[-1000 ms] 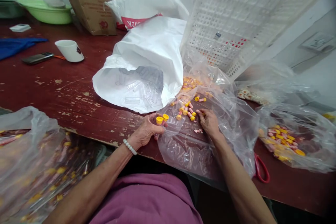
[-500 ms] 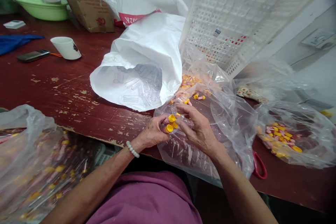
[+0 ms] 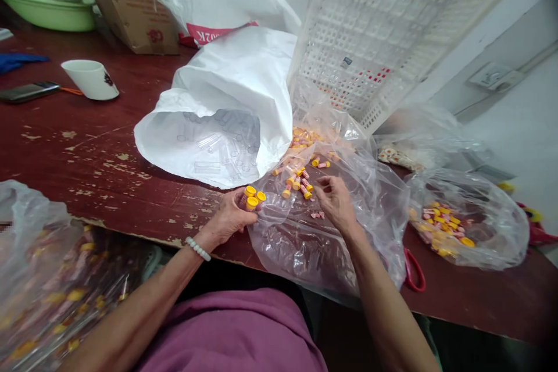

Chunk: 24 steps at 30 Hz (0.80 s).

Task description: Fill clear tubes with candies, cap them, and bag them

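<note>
My left hand, with a pale bead bracelet at the wrist, is closed around a small bunch of yellow-capped tubes, their round yellow ends upward. My right hand hovers over the clear plastic bag, thumb and fingers a little apart, and I see nothing between them. Just left of its fingertips lies a loose cluster of small pink-patterned pieces with yellow caps. A few tiny pink bits lie below that cluster.
A white sack lies open with clear tubes inside. Behind stands a white plastic crate. At right are a bag of capped pieces and a red handle. A cup and phone sit left.
My left hand has moved left with the tubes, away from my right hand. My right hand has shifted beside the loose capped pieces. The whole view has swung slightly right.
</note>
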Each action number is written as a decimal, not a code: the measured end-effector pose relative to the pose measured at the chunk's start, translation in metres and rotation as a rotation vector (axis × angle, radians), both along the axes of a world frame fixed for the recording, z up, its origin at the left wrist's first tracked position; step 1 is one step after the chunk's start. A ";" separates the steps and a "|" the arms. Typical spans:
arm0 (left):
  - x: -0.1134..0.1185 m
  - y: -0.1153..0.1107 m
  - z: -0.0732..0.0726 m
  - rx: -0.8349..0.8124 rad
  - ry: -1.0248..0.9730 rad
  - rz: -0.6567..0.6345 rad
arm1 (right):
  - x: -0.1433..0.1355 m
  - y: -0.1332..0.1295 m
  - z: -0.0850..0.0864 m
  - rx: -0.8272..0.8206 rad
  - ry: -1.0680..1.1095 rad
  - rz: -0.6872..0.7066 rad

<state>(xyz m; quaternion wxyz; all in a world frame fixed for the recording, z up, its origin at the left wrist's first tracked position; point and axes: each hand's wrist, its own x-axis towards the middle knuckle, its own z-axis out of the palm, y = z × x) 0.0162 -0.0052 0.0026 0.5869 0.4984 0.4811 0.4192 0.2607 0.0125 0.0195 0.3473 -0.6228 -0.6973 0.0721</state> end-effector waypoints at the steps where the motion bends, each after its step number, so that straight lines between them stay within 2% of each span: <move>1: -0.003 0.002 -0.001 -0.022 -0.005 0.024 | 0.004 0.004 -0.006 -0.067 -0.089 -0.029; 4: -0.007 0.005 -0.002 -0.027 -0.015 0.071 | 0.005 0.011 -0.025 -0.201 -0.331 -0.059; 7: -0.005 0.004 -0.001 0.020 -0.002 0.059 | 0.002 0.011 -0.033 -0.188 -0.296 -0.104; 10: -0.001 0.001 0.003 0.116 0.033 -0.007 | -0.004 0.001 -0.016 -0.040 -0.023 -0.073; 11: 0.001 0.000 0.004 0.157 0.058 -0.035 | -0.009 -0.005 -0.005 0.006 0.066 -0.012; 13: 0.005 -0.001 0.007 0.238 0.129 -0.094 | -0.025 -0.020 0.018 0.057 0.175 0.201; 15: 0.008 -0.002 0.009 0.313 0.229 -0.140 | -0.047 -0.035 0.038 0.068 0.182 0.408; 18: 0.013 -0.003 0.010 0.391 0.320 -0.190 | -0.072 -0.049 0.053 0.057 0.103 0.570; 21: 0.013 -0.004 0.008 0.412 0.300 -0.210 | -0.077 -0.051 0.054 0.062 0.075 0.572; 24: 0.011 -0.005 0.007 0.362 0.234 -0.208 | -0.075 -0.050 0.048 0.144 0.120 0.442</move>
